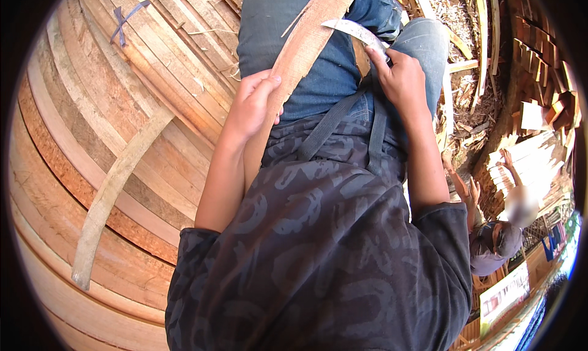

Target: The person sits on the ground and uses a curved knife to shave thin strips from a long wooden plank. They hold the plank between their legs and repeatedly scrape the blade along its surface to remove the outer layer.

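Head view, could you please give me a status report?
Left hand grips wooden board. Right hand holds curved knife, tip overlapping board's edge. Jeans-clad legs behind both.

Plank stack (144, 219) left; slat (115, 185) on its near part, tied strip (119, 25) on its far part. Board (304, 51) over lap (324, 90), left hand (256, 103) on it. Knife (355, 30) in right hand (402, 81), tip over board's right side. Co-worker (491, 250) farther right.

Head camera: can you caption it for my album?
Left hand grips a board, right hand holds a curved knife.
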{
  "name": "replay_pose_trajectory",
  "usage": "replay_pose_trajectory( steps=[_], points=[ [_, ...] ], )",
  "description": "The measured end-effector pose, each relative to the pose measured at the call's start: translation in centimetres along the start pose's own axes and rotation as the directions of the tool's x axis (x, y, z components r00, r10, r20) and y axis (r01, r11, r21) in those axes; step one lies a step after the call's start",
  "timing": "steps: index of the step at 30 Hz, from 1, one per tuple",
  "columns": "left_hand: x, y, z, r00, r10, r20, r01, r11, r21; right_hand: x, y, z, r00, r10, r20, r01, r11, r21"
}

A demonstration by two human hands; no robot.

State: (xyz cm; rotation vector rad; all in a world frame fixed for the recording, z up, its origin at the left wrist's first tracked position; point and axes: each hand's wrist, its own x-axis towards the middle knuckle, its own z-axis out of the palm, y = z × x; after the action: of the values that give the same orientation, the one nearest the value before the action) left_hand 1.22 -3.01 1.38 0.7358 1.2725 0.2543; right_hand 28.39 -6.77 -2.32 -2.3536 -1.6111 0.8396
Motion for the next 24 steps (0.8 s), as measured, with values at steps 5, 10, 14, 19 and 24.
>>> replay_pose_trajectory(
  steps=[5,10,14,19,24],
  points=[
    [0.0,0.3,0.1,1.000,-0.020,-0.007,0.021,0.999,0.033,-0.8,-0.5,-0.4,0.989,0.062,0.135,-0.078,0.990,0.121],
    [0.1,0.5,0.3,0.999,-0.028,-0.036,0.032,0.995,0.099,-0.8,0.3,0.5,0.948,0.026,0.316,-0.165,0.891,0.423],
    [0.3,0.5,0.4,0.999,-0.013,-0.033,0.017,0.995,0.094,-0.6,0.1,-0.2,0.796,-0.099,0.597,-0.328,0.758,0.564],
    [0.2,0.4,0.2,1.000,-0.020,-0.012,0.020,1.000,0.011,-0.9,0.0,-0.6,0.765,-0.108,0.635,-0.393,0.703,0.592],
    [-0.1,0.9,-0.1,0.995,-0.011,0.102,0.006,0.999,0.050,-0.5,1.3,-0.5,0.819,-0.048,0.572,-0.403,0.661,0.633]
  ],
)
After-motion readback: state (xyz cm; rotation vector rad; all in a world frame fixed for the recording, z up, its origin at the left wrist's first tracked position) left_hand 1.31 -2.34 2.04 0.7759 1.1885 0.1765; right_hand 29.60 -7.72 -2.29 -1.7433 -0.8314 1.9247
